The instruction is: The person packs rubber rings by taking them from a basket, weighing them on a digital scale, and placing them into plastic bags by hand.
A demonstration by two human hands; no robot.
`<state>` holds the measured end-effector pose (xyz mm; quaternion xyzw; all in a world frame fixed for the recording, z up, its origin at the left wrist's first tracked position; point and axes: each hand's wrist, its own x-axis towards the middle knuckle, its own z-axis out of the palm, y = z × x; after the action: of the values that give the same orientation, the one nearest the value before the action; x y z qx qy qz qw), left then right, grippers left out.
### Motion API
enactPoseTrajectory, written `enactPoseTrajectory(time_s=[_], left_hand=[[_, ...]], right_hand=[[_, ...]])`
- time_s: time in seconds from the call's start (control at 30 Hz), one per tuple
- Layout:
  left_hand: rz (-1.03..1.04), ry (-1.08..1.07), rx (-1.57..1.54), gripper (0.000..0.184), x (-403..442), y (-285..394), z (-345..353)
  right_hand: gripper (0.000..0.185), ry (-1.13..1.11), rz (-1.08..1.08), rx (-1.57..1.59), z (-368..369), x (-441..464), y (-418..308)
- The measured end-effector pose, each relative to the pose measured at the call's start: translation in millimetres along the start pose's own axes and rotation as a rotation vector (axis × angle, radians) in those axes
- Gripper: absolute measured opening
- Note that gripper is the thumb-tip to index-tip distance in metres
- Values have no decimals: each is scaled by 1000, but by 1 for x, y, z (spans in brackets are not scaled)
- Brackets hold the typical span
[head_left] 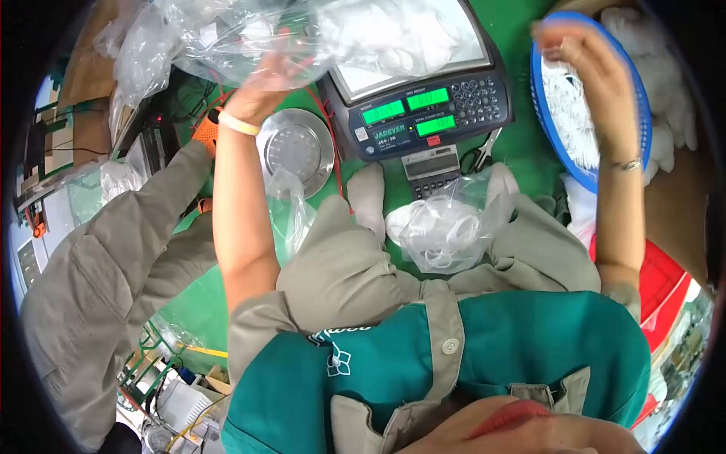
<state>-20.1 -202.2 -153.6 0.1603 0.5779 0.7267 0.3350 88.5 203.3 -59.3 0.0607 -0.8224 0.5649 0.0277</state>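
My left hand (268, 76) is at the clear plastic bag (219, 38), its fingers seen blurrily through the film and closed on it. The bag holds white pieces and lies partly over the pan of a dark counting scale (423, 110) with green lit displays. My right hand (594, 64) is over the far end of a blue oval basket (538, 98). That hand is smeared by motion, so whether it holds anything is unclear. Many thin white pieces (567, 113) fill the basket.
Between my feet lies another clear bag of white rings (450, 231). Near it are a calculator (431, 168) and scissors (480, 155). A round metal dish (321, 144) sits left of the scale. Another person's leg (98, 280) is at left, and a red crate (662, 276) at right.
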Motion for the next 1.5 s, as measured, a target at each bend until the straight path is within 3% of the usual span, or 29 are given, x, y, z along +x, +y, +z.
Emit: enactPoseTrajectory(time_s=[0.03,0.07,0.1,0.13,0.23,0.33,0.37,0.43,0.57,0.6,0.63,0.73,0.83,0.87,0.9,0.93,1.0,1.03,1.07,1.1,1.17,1.23,1.27,1.33,1.37,1.5], left_hand=[[-32,125,-104,80,4,8,1],[43,16,-179,86,5,17,-4],[114,-95,-251,92,6,27,-8],[115,160,-227,79,12,44,12],[193,557,-175,35,50,75,72],[281,275,-276,41,66,83,86],[351,11,-361,42,70,77,81],[307,57,-300,42,78,72,94],[468,-15,-143,42,75,65,98],[300,130,-194,42,70,65,100],[284,134,-220,41,71,64,93],[293,291,-178,38,68,71,88],[349,296,-174,39,69,73,83],[332,329,-190,40,69,73,83],[437,275,-74,41,64,71,87],[423,239,-71,40,62,67,80],[405,315,-37,41,56,63,84],[394,293,19,45,50,60,78],[385,272,75,50,45,57,73],[438,282,-22,53,31,71,100],[569,356,-12,65,20,56,82],[711,604,158,36,-1,71,102],[802,554,85,35,-9,73,101],[880,508,3,35,-21,85,117],[839,481,122,36,-27,88,127],[628,253,470,48,-25,93,179]], right_hand=[[24,12,-208,-46,-4,21,-17],[24,74,-276,340,15,30,-50],[29,39,-514,269,41,55,-74],[29,-7,-607,146,58,72,-86],[28,-137,-533,-366,103,122,-65],[28,-241,-390,-707,128,156,-12],[28,-267,-358,-786,130,163,3],[28,-310,-303,-890,134,170,29],[27,-329,-258,-974,132,182,54],[27,-333,-254,-977,129,186,57],[27,-330,-250,-972,124,192,58],[27,-321,-236,-921,103,210,55],[27,-348,-166,-834,85,219,40],[26,-424,-718,-938,69,239,76],[25,-486,-1281,-1001,70,233,62],[23,-467,-814,-1090,57,210,51],[22,-285,-66,-635,67,141,-40],[19,-254,139,-504,69,116,-79],[16,-183,-33,-532,57,106,-76],[15,-89,-86,-497,48,94,-78],[13,76,-176,-406,30,68,-83],[14,175,-152,-241,17,43,-95],[15,195,-147,-167,15,33,-100],[16,61,-307,-129,7,23,-99],[17,-4,-390,-110,4,19,-98],[8,-129,-401,-56,20,7,-105]])
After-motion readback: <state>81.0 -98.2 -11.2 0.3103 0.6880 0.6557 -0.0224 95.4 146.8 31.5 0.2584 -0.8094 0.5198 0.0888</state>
